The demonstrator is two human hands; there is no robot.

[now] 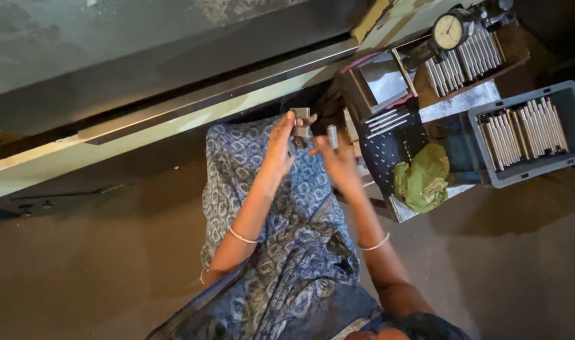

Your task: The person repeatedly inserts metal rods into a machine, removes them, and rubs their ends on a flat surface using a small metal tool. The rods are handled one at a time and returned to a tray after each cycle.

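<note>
Grey plastic crate (pixel 574 126) at right, filled with rows of slim metal rods (pixel 523 132). Just left of it, crumpled green cloth (pixel 423 176) beside black perforated plate (pixel 394 141). Above, round dial gauge (pixel 449 30) next to wooden tray (pixel 514 53) of more rods. Brown floor (pixel 98 264) below; long pale machine rail (pixel 174 116) across top.

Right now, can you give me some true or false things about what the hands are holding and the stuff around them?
1. The left hand holds a small grey metal block. True.
2. The right hand holds a short metal pin. True.
3. The grey bin is full of apples. False: it holds rows of metal rods.
4. The crumpled cloth is red. False: it is green.
5. A round dial gauge sits above the rods. True.
</note>
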